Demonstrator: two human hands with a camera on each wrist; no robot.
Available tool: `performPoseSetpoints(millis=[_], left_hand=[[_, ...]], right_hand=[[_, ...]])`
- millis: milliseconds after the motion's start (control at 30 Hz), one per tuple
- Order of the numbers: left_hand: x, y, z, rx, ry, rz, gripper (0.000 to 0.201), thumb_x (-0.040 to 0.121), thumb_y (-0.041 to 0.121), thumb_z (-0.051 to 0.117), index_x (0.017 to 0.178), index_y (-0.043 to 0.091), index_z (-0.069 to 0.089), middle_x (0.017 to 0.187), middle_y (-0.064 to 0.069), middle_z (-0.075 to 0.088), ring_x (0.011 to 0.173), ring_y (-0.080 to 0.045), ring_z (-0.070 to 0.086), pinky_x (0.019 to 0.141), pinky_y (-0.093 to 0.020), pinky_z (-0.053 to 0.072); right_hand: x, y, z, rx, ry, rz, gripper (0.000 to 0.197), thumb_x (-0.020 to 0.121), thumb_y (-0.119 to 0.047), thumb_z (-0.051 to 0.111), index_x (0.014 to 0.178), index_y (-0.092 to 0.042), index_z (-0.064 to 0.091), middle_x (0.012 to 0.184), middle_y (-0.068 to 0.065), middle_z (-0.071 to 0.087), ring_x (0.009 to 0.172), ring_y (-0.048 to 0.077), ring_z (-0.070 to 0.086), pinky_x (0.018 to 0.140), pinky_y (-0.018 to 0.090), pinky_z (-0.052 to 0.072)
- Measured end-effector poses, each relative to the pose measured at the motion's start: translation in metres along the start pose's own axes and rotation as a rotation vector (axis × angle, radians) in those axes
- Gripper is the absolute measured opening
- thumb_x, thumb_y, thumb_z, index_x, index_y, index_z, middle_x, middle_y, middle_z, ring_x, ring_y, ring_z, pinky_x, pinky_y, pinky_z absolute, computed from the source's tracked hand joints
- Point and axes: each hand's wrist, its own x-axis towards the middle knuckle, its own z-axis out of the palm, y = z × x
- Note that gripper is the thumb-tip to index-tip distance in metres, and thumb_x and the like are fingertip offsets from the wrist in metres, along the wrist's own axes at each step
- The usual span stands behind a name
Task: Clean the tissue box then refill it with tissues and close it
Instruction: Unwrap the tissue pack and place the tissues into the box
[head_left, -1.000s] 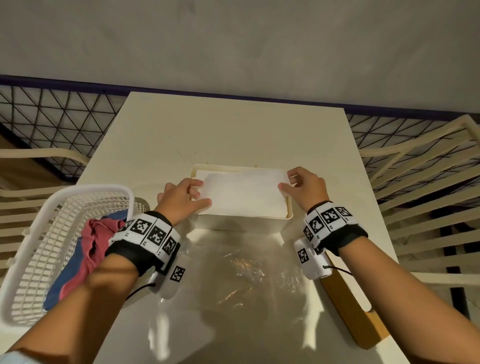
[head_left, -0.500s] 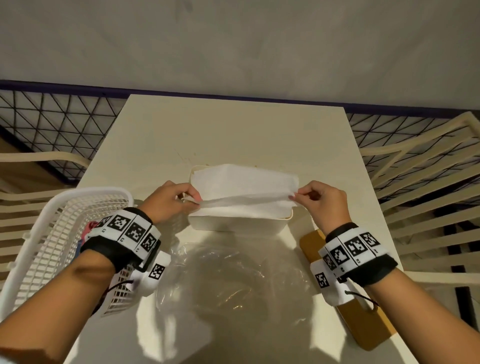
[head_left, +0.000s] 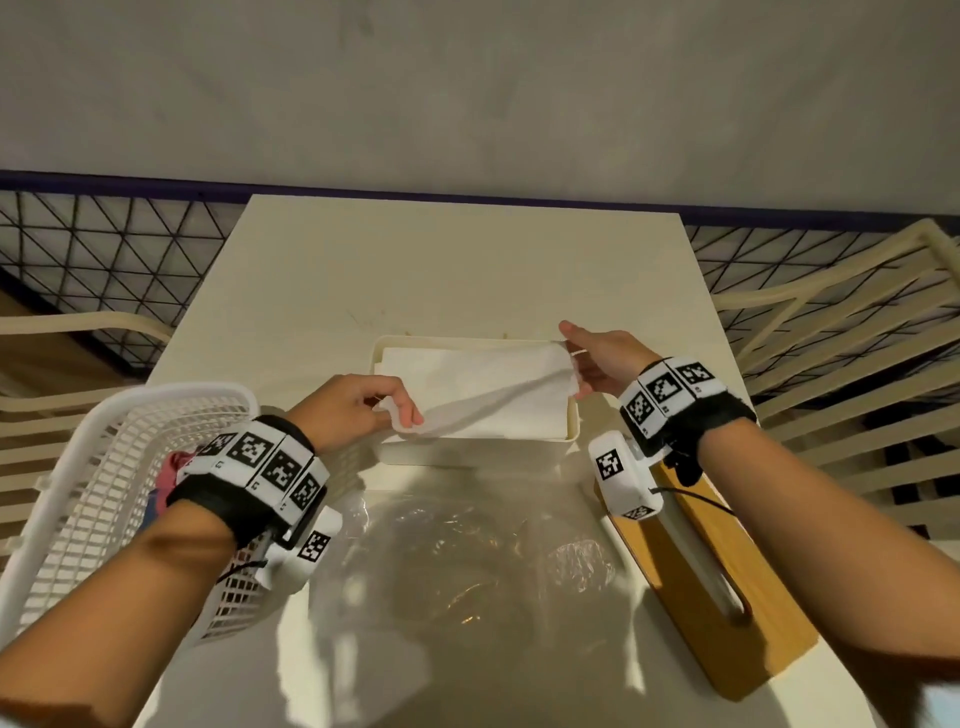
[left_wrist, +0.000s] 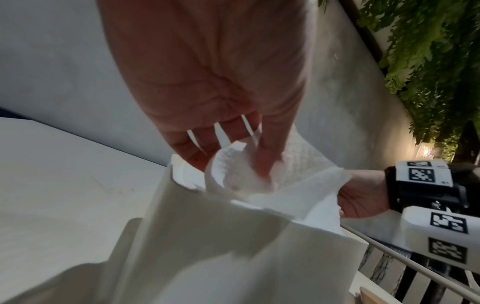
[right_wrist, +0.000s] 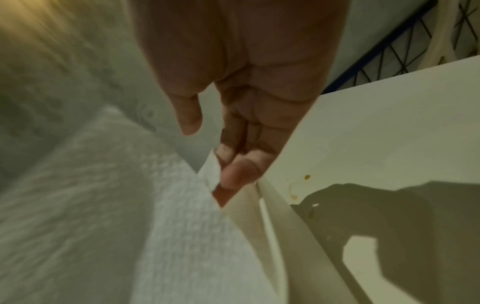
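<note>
The cream tissue box (head_left: 572, 434) stands lidless at mid-table, filled with a stack of white tissues (head_left: 457, 369). The top tissue (head_left: 498, 402) is lifted and stretched across the box. My left hand (head_left: 402, 413) pinches its near-left corner, which curls round my fingertips (left_wrist: 262, 164). My right hand (head_left: 576, 356) is at the box's far right end. Its fingers (right_wrist: 241, 168) are straight against the tissue's right edge, with the thumb held apart, beside the box rim (right_wrist: 275, 205). The wooden lid (head_left: 727, 597) with its slot lies at the right, partly under my right forearm.
A white laundry basket (head_left: 78, 467) holding pink and blue cloth (head_left: 171, 467) sits at the table's left edge. A clear plastic wrapper (head_left: 467, 545) lies in front of the box. Slatted chairs flank the table (head_left: 467, 270), with a mesh railing behind.
The top tissue has come up off the stack. My left hand drew its corner toward me; my right hand moved to the box's far right end and straightened its fingers.
</note>
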Motion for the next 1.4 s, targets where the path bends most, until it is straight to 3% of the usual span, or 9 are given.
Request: performPoseSetpoints(millis=[233, 467, 567, 733, 867, 967, 1167, 1300, 1400], left_hand=[[-0.014, -0.01, -0.002, -0.114, 0.005, 0.086, 0.043, 0.078, -0.007, 0.064, 0.07, 0.035, 0.068, 0.082, 0.02, 0.07, 0.083, 0.004, 0.062, 0.084, -0.007, 0.045], [-0.023, -0.02, 0.003, 0.059, 0.059, 0.164, 0.052, 0.076, -0.002, 0.069, 0.085, 0.049, 0.068, 0.113, 0.022, 0.055, 0.102, 0.012, 0.052, 0.089, 0.0, 0.035], [-0.022, -0.016, 0.004, 0.083, 0.1, 0.171, 0.051, 0.081, 0.005, 0.065, 0.076, 0.056, 0.066, 0.104, 0.038, 0.057, 0.099, 0.012, 0.052, 0.084, -0.007, 0.039], [-0.022, -0.012, 0.003, 0.064, 0.129, 0.155, 0.058, 0.084, -0.003, 0.058, 0.075, 0.054, 0.064, 0.098, 0.044, 0.058, 0.099, 0.021, 0.051, 0.087, 0.001, 0.036], [-0.022, -0.011, 0.007, -0.021, 0.157, 0.096, 0.053, 0.082, -0.003, 0.062, 0.083, 0.05, 0.058, 0.098, 0.022, 0.068, 0.098, 0.004, 0.06, 0.088, -0.016, 0.045], [-0.019, -0.01, 0.01, -0.04, 0.194, 0.046, 0.055, 0.079, -0.009, 0.063, 0.103, 0.036, 0.044, 0.096, 0.013, 0.062, 0.09, -0.009, 0.062, 0.091, -0.027, 0.046], [-0.021, -0.017, 0.011, 0.135, 0.204, 0.096, 0.048, 0.08, -0.009, 0.061, 0.073, 0.037, 0.071, 0.082, 0.017, 0.063, 0.084, 0.005, 0.051, 0.074, -0.003, 0.037], [-0.018, -0.007, 0.012, 0.156, 0.2, -0.042, 0.03, 0.085, -0.001, 0.058, 0.096, 0.026, 0.068, 0.081, 0.019, 0.051, 0.079, 0.002, 0.045, 0.067, 0.0, 0.034], [-0.012, 0.001, 0.012, 0.181, 0.173, -0.17, 0.025, 0.088, 0.005, 0.056, 0.107, 0.017, 0.065, 0.081, 0.012, 0.041, 0.091, -0.012, 0.047, 0.065, -0.004, 0.031]], right_hand=[[0.004, -0.006, -0.002, 0.018, -0.063, -0.068, 0.055, 0.083, 0.005, 0.061, 0.13, -0.017, 0.044, 0.09, 0.013, 0.061, 0.083, 0.029, 0.067, 0.08, 0.035, 0.056], [-0.009, -0.005, 0.006, 0.108, -0.199, 0.024, 0.024, 0.09, 0.014, 0.042, 0.096, -0.003, 0.058, 0.078, 0.013, 0.058, 0.039, 0.011, 0.064, 0.036, 0.015, 0.048], [-0.008, 0.001, 0.008, 0.075, -0.209, 0.026, 0.029, 0.09, 0.016, 0.039, 0.08, -0.004, 0.059, 0.07, 0.013, 0.059, 0.043, 0.013, 0.064, 0.047, 0.022, 0.057], [-0.005, 0.005, 0.011, 0.111, -0.32, 0.033, 0.017, 0.089, -0.001, 0.055, 0.101, -0.009, 0.064, 0.117, 0.01, 0.055, 0.086, 0.022, 0.066, 0.067, 0.029, 0.06], [-0.002, 0.008, 0.016, -0.135, -0.306, 0.004, 0.025, 0.086, -0.003, 0.06, 0.11, -0.012, 0.066, 0.071, -0.002, 0.067, 0.056, 0.011, 0.062, 0.043, 0.014, 0.051], [-0.003, 0.007, 0.019, 0.062, -0.321, 0.022, 0.022, 0.084, 0.008, 0.057, 0.099, -0.004, 0.067, 0.098, 0.014, 0.068, 0.097, 0.035, 0.066, 0.059, 0.02, 0.059], [-0.001, 0.016, 0.023, -0.086, -0.346, 0.027, 0.024, 0.084, 0.009, 0.057, 0.086, -0.012, 0.07, 0.12, 0.029, 0.055, 0.102, 0.043, 0.06, 0.079, 0.041, 0.057], [-0.006, 0.019, 0.026, -0.519, -0.243, -0.112, 0.02, 0.084, -0.006, 0.064, 0.088, -0.025, 0.069, 0.085, 0.014, 0.06, 0.044, 0.016, 0.049, 0.047, 0.017, 0.046], [-0.012, 0.015, 0.028, -0.521, -0.222, -0.154, 0.02, 0.087, -0.006, 0.061, 0.106, -0.01, 0.066, 0.089, -0.004, 0.062, 0.045, 0.012, 0.046, 0.044, 0.013, 0.042]])
